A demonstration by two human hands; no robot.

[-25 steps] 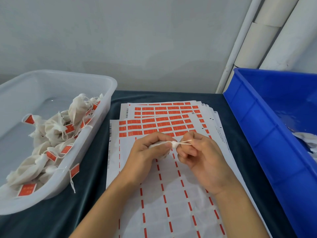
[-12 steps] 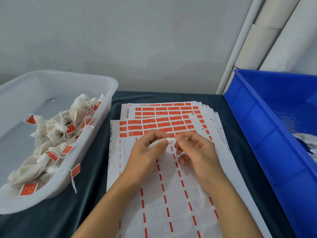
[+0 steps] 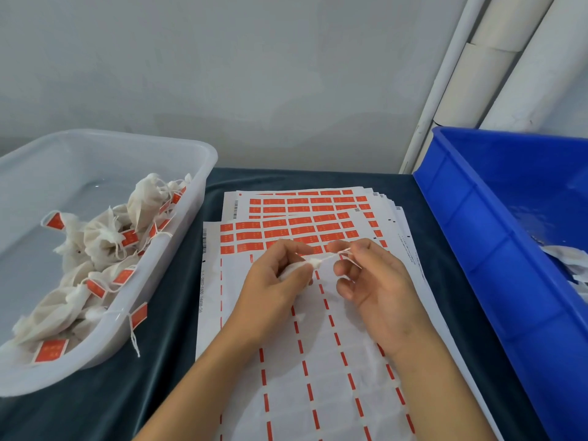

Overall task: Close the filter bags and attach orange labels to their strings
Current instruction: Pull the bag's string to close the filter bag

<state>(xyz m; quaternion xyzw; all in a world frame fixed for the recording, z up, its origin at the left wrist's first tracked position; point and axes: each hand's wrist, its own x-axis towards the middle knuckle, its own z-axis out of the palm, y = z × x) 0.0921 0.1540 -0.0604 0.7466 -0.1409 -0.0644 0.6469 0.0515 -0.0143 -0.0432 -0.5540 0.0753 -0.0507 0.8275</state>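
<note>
My left hand [image 3: 273, 281] grips a small white filter bag [image 3: 307, 265], mostly hidden in the fist, with only its gathered neck showing. My right hand [image 3: 372, 278] pinches the bag's white string [image 3: 338, 254] between thumb and forefinger, and the string runs taut from the neck to the right. Both hands hover over a stack of label sheets [image 3: 286, 361]. Rows of orange labels [image 3: 305, 229] fill the far part of the sheets; the near part is peeled bare.
A clear plastic tub [image 3: 187, 173] at the left holds several closed bags with orange labels [image 3: 105, 237]; one label hangs over its rim. A blue crate [image 3: 496, 249] at the right holds white bags [image 3: 569, 259]. A dark cloth [image 3: 159, 361] covers the table. White pipes stand behind.
My right hand has moved to the right, away from the left, and drawn the string out taut from the bag's neck. The left hand stays closed around the bag.
</note>
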